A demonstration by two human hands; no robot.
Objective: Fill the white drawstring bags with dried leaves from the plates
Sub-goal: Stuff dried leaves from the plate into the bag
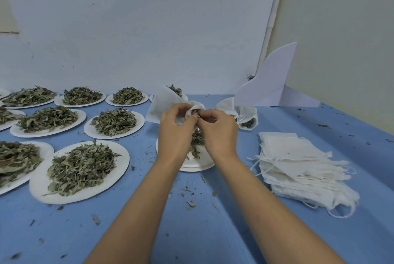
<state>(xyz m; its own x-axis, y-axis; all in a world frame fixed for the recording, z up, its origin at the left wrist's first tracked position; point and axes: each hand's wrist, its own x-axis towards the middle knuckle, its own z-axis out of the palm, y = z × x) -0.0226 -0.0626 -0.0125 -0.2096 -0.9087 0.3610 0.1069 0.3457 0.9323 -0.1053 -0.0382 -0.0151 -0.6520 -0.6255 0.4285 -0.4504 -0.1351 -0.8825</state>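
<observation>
**Pushing leaves into the bag's mouth**

Forearms reach out over the blue table (149,231), which is littered with leaf crumbs. Past them my left hand (174,129) curls round the gathered mouth of a white drawstring bag (162,103), held up over a paper plate (196,168) with few leaves on it. My right hand (219,133) pinches a tuft of dried leaves (195,112) at that opening. The cloth looks thin and limp — I judge it will fold shut unless I hold the rim itself — and the leaves seem light, brittle, quick to shed. To my right lies a stack of empty bags (298,163), near the table's edge. To my left stand heaped plates (125,157), close together, so free room is mostly the strip toward me. Beyond my hands lie filled bags (247,114), then a white card (270,84) by the wall.
</observation>
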